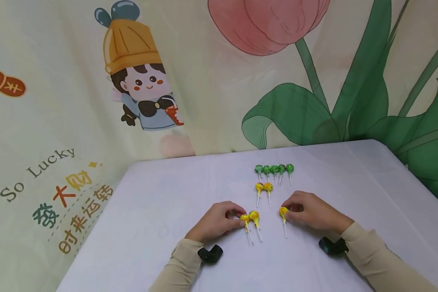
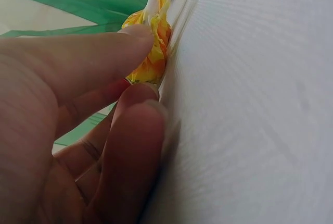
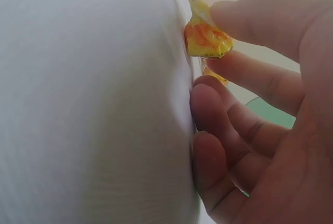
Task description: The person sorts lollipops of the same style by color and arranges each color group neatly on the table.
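Note:
With thumb and finger, my left hand (image 1: 216, 220) pinches a yellow-wrapped lollipop (image 1: 245, 219) by its head, its white stick pointing toward me. Touching or almost touching it on the right is a second yellow lollipop (image 1: 254, 216). A bit of red shows behind the left fingertips; what it belongs to is mostly hidden. Farther right, my right hand (image 1: 314, 211) holds another yellow lollipop (image 1: 283, 212) between thumb and finger. In the right wrist view that wrapped head (image 3: 208, 40) lies close against the cloth, the other fingers curled below it.
Two yellow lollipops (image 1: 268, 187) lie side by side beyond the hands. Behind them, several green lollipops (image 1: 274, 169) form a row. A white cloth covers the table (image 1: 160, 194), and a printed curtain (image 1: 211, 101) hangs at its back edge.

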The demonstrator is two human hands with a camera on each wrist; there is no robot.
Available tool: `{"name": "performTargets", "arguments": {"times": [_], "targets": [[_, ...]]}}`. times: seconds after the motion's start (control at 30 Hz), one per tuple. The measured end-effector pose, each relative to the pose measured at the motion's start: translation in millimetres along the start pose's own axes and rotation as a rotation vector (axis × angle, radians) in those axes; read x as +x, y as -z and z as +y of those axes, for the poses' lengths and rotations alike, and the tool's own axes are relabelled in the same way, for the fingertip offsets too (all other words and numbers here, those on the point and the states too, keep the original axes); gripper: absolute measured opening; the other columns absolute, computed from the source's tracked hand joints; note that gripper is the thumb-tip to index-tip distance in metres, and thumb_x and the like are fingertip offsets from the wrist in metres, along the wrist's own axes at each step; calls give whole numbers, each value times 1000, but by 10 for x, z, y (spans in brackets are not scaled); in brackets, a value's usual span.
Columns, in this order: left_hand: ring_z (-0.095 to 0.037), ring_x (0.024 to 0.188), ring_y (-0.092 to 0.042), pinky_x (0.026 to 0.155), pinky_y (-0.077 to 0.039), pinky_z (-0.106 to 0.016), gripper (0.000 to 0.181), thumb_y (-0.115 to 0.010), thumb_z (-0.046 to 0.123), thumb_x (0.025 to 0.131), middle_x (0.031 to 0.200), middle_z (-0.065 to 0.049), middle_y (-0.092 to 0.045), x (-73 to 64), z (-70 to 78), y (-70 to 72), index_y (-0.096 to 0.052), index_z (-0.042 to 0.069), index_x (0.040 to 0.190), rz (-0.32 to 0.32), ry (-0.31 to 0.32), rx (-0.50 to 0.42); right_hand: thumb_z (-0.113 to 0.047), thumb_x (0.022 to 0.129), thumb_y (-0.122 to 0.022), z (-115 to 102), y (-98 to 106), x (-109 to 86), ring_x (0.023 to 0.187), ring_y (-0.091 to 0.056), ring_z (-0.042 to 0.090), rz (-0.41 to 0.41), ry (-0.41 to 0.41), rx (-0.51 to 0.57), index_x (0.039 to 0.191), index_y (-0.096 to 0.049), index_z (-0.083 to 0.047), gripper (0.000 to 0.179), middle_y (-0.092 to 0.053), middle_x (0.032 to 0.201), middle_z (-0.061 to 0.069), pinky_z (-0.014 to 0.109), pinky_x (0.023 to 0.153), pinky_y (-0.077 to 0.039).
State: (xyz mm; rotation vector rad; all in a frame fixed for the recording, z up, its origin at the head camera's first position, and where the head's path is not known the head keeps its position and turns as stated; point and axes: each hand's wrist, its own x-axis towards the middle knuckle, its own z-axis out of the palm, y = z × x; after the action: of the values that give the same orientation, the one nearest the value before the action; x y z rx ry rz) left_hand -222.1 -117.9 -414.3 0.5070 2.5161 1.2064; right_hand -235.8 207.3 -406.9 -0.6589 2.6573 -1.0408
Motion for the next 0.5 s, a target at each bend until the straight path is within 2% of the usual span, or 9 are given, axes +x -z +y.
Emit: {"name": "performTargets", "arguments": {"times": [0.33, 0.5], "targets": [[-17, 56, -59, 54, -48, -30, 23, -80, 32, 87, 95, 6, -64, 1, -16, 3, -72, 33, 109, -4, -19, -4, -25, 91, -75, 8, 30, 2, 88, -55, 16, -1, -32, 32, 117, -70, -14, 28, -62, 98, -6, 29, 76, -50], [-17, 55, -59, 55, -48, -30, 23, -80, 31, 87, 88, 4, -65, 6, -27, 0, -72, 34, 109, 0, -29, -5, -26, 93, -72, -4, 60, 22, 89, -56, 17, 0, -41, 55, 114, -70, -12, 25, -64, 98, -4, 32, 77, -51]]}}
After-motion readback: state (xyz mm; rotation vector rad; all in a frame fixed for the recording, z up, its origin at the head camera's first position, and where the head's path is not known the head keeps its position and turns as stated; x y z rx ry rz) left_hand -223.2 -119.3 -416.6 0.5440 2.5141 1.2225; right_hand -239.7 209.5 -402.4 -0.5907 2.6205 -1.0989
